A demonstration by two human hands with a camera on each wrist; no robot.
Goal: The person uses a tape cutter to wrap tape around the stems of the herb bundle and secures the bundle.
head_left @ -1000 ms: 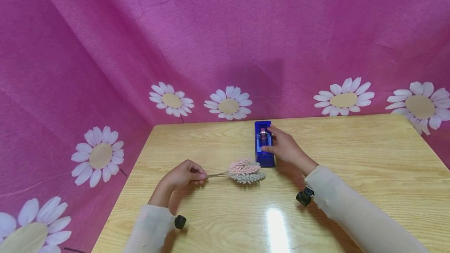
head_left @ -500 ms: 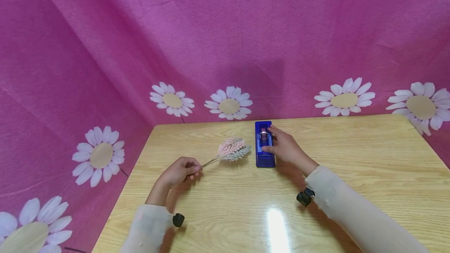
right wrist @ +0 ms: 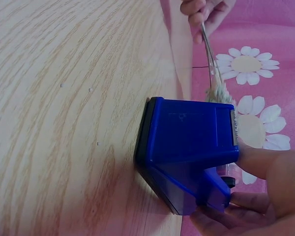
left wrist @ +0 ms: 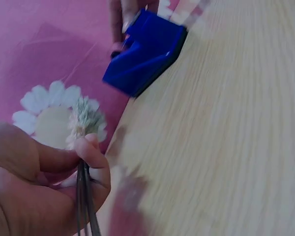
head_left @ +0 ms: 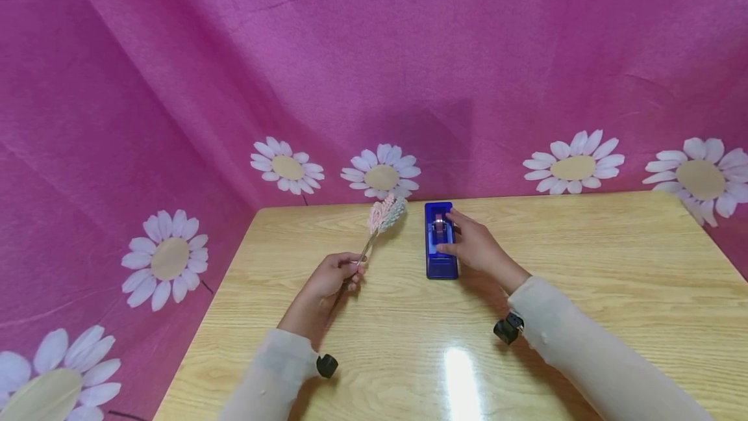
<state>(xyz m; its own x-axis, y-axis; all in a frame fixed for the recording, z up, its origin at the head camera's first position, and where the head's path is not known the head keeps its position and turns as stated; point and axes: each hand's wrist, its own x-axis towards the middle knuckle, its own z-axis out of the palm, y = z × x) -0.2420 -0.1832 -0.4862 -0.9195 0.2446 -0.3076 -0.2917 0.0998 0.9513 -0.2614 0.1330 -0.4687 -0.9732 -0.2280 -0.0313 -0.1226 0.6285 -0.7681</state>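
In the head view my left hand (head_left: 336, 277) pinches the thin stems of a small bunch of artificial flowers (head_left: 384, 214), pink and pale grey-green. The flower heads point away toward the back edge, held above the table. Between thumb and fingers the stems (left wrist: 83, 187) show closely in the left wrist view. My right hand (head_left: 482, 245) holds a blue tape dispenser (head_left: 441, 268) from its right side, thumb and fingers on it. The dispenser (right wrist: 187, 130) stands on the table, with its toothed metal cutter (right wrist: 234, 127) visible in the right wrist view. A small tape roll sits inside it.
The light wood table (head_left: 573, 245) ends at a pink cloth backdrop (head_left: 374, 70) printed with large white daisies. A bright light reflection (head_left: 461, 382) lies on the near part of the tabletop. Black wrist cameras (head_left: 507, 329) hang under both sleeves.
My left hand has moved slightly right and away from me, swinging the flowers from pointing right near the dispenser to pointing toward the backdrop. The right hand and dispenser stay in place.
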